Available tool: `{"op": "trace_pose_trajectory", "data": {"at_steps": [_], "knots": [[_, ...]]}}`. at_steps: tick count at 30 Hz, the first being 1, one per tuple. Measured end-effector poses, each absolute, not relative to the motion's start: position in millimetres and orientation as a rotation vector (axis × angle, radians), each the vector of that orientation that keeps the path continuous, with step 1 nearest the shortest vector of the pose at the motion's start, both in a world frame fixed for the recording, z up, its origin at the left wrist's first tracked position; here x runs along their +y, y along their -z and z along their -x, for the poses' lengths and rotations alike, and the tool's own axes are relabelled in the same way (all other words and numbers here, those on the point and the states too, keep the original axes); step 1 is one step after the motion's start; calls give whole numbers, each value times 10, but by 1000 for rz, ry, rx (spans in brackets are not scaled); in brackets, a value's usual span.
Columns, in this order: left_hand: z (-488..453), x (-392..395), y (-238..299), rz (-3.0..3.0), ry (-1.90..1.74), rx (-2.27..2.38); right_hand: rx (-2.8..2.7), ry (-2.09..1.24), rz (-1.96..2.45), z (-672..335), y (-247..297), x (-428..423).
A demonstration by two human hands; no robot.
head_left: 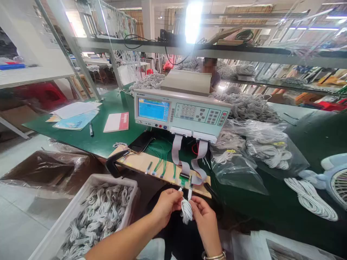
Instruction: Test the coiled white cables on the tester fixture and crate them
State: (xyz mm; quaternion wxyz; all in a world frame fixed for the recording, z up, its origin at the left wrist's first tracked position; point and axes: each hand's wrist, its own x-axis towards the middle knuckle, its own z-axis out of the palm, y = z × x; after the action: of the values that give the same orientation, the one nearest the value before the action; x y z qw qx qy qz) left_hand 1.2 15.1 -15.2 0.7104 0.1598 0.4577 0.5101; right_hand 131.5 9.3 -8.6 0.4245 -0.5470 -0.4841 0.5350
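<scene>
A coiled white cable hangs between my two hands at the front edge of a wooden board. My left hand pinches one end of it, with that plug close against a small green circuit board. Thumb and fingers of my right hand close on the other end, where a white plug points up at a dark socket. Whether either plug is fully seated cannot be made out. Two grey ribbon cables run from the board's fixture up to a bench tester with a lit blue screen.
A white bin of coiled cables stands at lower left. Bagged cables, a loose cable coil and a fan lie to the right. Papers and a booklet rest on the green table. A person sits behind the tester.
</scene>
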Motion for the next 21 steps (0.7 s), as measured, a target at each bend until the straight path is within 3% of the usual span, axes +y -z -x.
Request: {"op": "trace_pose_trajectory", "data": {"at_steps": [11, 21], "knots": [[-102, 110, 189, -283, -1233, 926, -1105, -1430, 1324, -1294, 95, 53], [74, 270, 78, -441, -998, 839, -1106, -1589, 1437, -1369, 143, 292]]}}
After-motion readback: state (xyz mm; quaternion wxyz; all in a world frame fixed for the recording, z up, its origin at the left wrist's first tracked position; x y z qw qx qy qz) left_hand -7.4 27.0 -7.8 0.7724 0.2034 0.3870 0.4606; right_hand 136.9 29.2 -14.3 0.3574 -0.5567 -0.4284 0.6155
